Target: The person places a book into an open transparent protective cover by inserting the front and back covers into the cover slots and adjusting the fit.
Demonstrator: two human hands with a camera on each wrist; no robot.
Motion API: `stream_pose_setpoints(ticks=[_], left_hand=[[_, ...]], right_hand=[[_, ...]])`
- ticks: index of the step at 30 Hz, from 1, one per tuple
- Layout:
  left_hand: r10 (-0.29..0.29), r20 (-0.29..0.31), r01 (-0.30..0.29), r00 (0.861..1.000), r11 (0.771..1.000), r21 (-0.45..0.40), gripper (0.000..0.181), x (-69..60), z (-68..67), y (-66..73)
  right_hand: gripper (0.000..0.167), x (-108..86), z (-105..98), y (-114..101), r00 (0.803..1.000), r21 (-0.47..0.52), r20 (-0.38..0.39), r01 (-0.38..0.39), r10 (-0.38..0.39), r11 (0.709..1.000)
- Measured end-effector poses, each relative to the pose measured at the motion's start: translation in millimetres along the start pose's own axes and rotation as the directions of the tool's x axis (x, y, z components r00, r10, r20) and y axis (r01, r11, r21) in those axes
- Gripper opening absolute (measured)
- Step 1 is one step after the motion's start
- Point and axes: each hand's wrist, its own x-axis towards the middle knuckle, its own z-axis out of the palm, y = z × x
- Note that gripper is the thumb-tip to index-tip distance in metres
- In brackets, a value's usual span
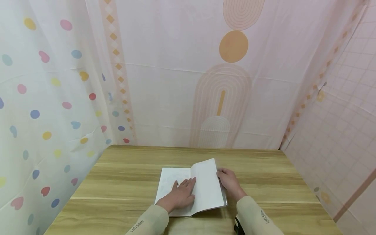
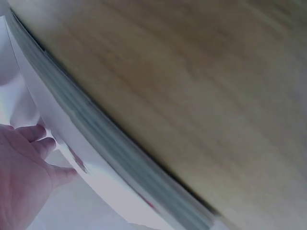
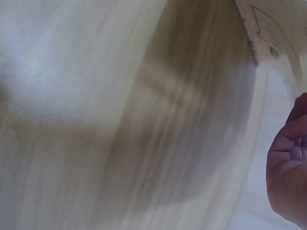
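An open book (image 1: 171,176) with mostly white pages lies on the wooden table. Across its left page, near the middle fold, rests my left hand (image 1: 180,196), fingers spread and straight. The right page (image 1: 207,189) stands slightly raised, and my right hand (image 1: 230,182) pinches its outer edge with curled fingers. In the left wrist view, the thick page block (image 2: 110,136) shows beside the left hand (image 2: 21,177). In the right wrist view, the curled right hand (image 3: 290,167) is below a printed surface (image 3: 266,33); its fingertips are partly out of frame.
The wood-grain table (image 1: 126,182) extends around the book. A pale patterned curtain (image 1: 164,98) hangs behind it, with a dotted curtain (image 1: 58,124) at the left and a checked one (image 1: 346,114) at the right. A small black object (image 1: 239,227) shows by the right sleeve.
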Motion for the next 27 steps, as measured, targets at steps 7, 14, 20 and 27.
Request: stream_pose_setpoints(ticks=[7,14,20,27], left_hand=[[-0.022,-0.008,0.02,1.0,0.985,-0.169,0.062,1.0,-7.0,-1.3],[0.015,-0.065,-0.036,0.998,0.943,-0.331,0.059,-0.7,-16.7,-6.3],[0.013,-0.104,-0.053,0.995,0.915,-0.399,0.059,-1.8,-22.0,-7.8],[-0.003,-0.127,-0.051,0.992,0.907,-0.419,0.059,-0.2,-27.1,-9.8]], right_hand=[[0.049,-5.7,7,-11,0.998,0.099,0.061,0.026,-0.033,0.995],[0.05,-7.4,24,-20,0.984,0.279,0.17,0.005,-0.055,0.96],[0.05,-10.6,35,-18,0.976,0.37,0.19,0.029,-0.107,0.929],[0.051,-12.8,42,-18,0.969,0.354,0.204,0.061,-0.141,0.933]])
